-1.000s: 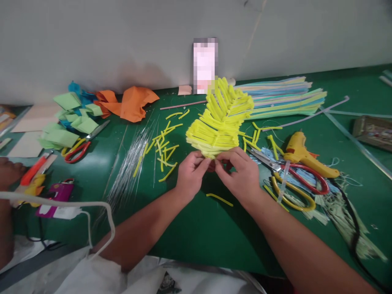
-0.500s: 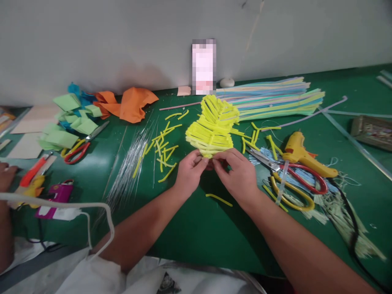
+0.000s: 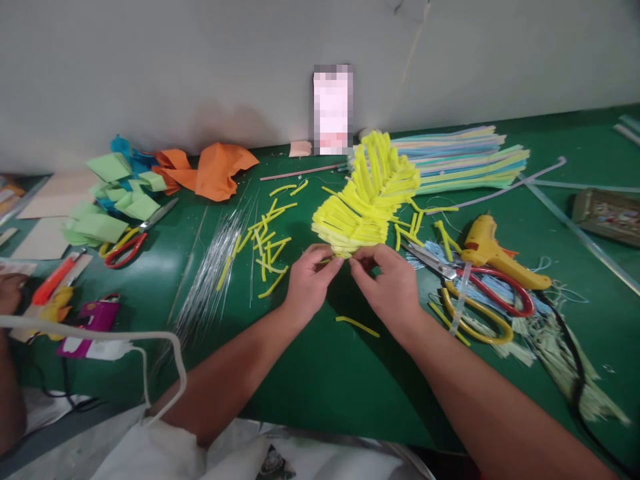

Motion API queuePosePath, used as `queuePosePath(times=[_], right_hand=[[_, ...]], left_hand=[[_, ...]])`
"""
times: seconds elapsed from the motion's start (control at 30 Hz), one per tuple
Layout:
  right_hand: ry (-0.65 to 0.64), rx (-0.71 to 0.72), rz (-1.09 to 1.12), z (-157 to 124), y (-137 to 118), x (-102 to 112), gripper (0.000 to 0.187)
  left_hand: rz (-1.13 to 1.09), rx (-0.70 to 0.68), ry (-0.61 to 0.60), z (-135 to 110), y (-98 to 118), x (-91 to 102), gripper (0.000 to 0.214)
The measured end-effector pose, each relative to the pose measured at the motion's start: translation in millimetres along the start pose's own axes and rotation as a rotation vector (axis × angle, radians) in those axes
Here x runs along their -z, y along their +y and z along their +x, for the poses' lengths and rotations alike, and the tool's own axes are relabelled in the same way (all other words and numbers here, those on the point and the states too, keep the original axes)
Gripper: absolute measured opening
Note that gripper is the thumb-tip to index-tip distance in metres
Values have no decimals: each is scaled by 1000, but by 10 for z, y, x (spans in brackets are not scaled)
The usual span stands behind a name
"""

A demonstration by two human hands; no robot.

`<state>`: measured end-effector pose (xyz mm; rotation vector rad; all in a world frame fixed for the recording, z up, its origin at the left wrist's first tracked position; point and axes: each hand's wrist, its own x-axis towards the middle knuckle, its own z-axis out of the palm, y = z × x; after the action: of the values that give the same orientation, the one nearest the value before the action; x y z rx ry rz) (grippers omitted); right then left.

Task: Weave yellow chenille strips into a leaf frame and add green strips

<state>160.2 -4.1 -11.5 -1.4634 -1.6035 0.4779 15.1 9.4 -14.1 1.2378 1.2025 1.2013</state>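
Note:
A yellow leaf-shaped piece made of fuzzy pipe cleaners stands tilted up over the green table. My left hand and my right hand both pinch its lower end, fingertips close together. Short yellow pipe-cleaner offcuts lie scattered to the left of the piece. One single yellow offcut lies just below my right hand.
Red-and-yellow scissors and a yellow glue gun lie to the right. A stack of pastel pipe cleaners lies at the back. Thin wires, orange paper, green paper and another pair of scissors lie left. Another person's arm is at the left edge.
The yellow piece dipped down flatter half a second ago and has now swung back up and to the right. Both hands stay pinched at its base. The other person's hand has drawn back left.

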Motion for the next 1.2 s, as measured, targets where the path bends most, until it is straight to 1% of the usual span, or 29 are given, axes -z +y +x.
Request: queuePosePath(times=[0.07,0.17,0.27,0.43,0.63,0.83,0.9,0.93,1.0,1.1,1.2], right_hand=[[0,-2,9,6,6,-6,5],[7,15,14,7,7,-12,4],[6,36,17,5,1,-14,5],[12,43,28,0,-39,-16,7],[33,45,61,-19,-70,-7,8],[34,-11,92,-24,-78,1,8],[47,-62,166,-24,-96,7,9],[54,-109,214,-23,-105,10,9],[41,-249,322,-17,-115,15,14],[-49,-450,520,9,-105,10,27],[-115,-554,753,42,-77,-13,25]], left_hand=[[35,-22,17,2,2,7,12],[-61,21,21,-3,-12,-6,16],[-129,24,66,-11,-22,-26,24],[-66,16,134,-32,-10,-36,23],[-211,42,113,-16,-10,-38,28],[-265,108,81,37,-45,-9,31],[-299,120,84,41,-59,-7,32],[-319,129,89,41,-61,-10,32],[-360,153,104,37,-52,-21,34],[-417,188,116,29,-9,-44,36],[-468,227,83,25,33,-58,36]])
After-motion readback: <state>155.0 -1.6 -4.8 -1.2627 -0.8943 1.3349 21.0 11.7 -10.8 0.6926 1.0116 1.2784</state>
